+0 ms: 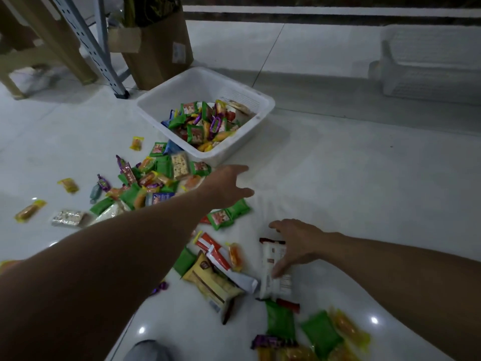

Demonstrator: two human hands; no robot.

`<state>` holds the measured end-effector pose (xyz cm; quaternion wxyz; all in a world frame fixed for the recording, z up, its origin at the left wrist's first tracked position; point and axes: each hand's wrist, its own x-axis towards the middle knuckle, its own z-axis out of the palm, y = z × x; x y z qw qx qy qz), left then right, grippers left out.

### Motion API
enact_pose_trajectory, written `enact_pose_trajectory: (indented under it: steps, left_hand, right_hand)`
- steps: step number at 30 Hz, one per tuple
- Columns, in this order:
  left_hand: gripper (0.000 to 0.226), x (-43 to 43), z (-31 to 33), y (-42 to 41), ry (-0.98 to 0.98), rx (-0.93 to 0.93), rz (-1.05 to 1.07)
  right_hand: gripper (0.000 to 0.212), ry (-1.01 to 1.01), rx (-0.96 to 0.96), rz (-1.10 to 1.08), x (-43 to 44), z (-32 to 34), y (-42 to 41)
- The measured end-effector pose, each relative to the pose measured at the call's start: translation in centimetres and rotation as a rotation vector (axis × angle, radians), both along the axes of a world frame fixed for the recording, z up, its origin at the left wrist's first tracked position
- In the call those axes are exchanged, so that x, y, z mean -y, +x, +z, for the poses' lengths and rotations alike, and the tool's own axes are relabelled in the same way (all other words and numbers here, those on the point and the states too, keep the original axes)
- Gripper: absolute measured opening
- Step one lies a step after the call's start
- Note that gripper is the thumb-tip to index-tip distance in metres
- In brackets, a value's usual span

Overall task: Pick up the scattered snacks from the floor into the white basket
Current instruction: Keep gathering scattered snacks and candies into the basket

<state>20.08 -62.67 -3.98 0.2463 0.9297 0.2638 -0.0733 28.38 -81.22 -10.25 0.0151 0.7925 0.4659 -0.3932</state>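
The white basket (268, 101) sits on the tiled floor, partly filled with colourful snacks (205, 123). A dense pile of scattered snacks (156, 178) lies to its front left. More packets lie nearer to me, among them a yellow biscuit pack (213, 282) and green packets (320, 332). My left hand (229, 186) hovers just in front of the basket, fingers spread, holding nothing. My right hand (294, 243) lies spread over a white snack packet (273, 285) on the floor, thumb across it, with the packet still flat on the tiles.
A cardboard box (158, 56) and a perforated metal rack leg (114, 82) stand behind the basket. Wooden furniture legs (52, 48) are at the far left. Another pale basket (429, 61) sits far right. My knee (145, 350) shows at the bottom.
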Motion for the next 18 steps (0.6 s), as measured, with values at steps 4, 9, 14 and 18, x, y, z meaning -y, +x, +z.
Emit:
enact_pose_trajectory:
  steps: [4,9,14,18]
  left_hand:
    - [0.069,0.9,-0.9,-0.3,0.015,-0.038,-0.050]
    - [0.070,1.2,-1.5,0.3,0.045,-0.103,-0.140]
    - [0.070,2.3,-2.1,2.3,0.054,-0.099,-0.240]
    - [0.071,3.5,-2.6,4.4,0.036,-0.093,-0.323]
  right_hand:
    - [0.121,-0.006,-0.052,-0.116,0.3,-1.0,-0.3]
    - [0.066,0.040,-0.122,-0.330,2.1,-1.2,1.1]
    - [0.032,0.096,-0.168,-0.497,4.9,-1.5,2.3]
    - [0.081,0.167,-0.046,-0.447,7.2,-1.7,1.2]
